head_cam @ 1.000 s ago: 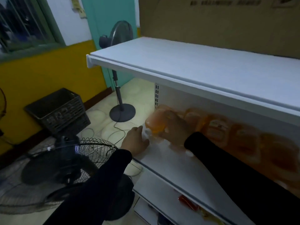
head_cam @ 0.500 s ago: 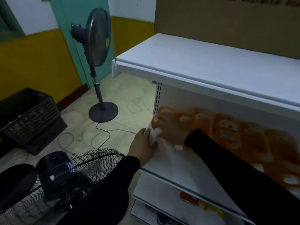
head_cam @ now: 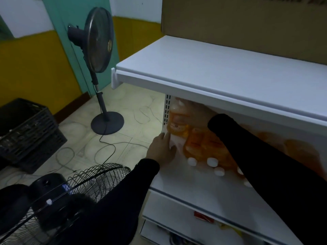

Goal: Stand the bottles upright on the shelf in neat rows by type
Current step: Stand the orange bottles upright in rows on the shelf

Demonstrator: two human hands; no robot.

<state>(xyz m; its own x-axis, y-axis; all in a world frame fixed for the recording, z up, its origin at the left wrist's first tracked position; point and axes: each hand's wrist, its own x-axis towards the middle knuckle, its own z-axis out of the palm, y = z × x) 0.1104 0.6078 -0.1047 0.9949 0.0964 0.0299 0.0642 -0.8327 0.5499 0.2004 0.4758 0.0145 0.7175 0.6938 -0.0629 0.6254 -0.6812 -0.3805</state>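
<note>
Head view, looking down and forward at a white shelving unit. Nearest the camera, at the bottom left, a wire fan guard [head_cam: 85, 184] lies on the floor with a dark fan housing beside it. Two black sleeves reach from the lower edge toward the middle shelf [head_cam: 203, 188].

The left hand [head_cam: 161, 149] rests at the left front corner of the middle shelf, fingers straight and lying flat against the shelf's left edge, gripping nothing. Just right of it, several orange bottles [head_cam: 203, 147] lie on their sides on the shelf, white caps pointing toward the front edge; more orange bottles, blurred, continue toward the right end of the shelf.

Farther in, at the back left corner of the same shelf against the perforated upright, the right hand [head_cam: 196, 112] curls round one orange bottle [head_cam: 177, 121], which stands nearly upright with its white cap at the top. The fingers are motion-blurred, so the exact grip is not resolved.

The top shelf [head_cam: 221, 71] overhangs this area; a cardboard panel [head_cam: 238, 23] stands behind it. On the lowest shelf a red packet [head_cam: 203, 217] is visible.

Beyond, on the tiled floor, a black crate [head_cam: 26, 131] sits at the left by the yellow wall, and a pedestal fan [head_cam: 99, 50] stands before a teal door, its cable trailing across the tiles.
</note>
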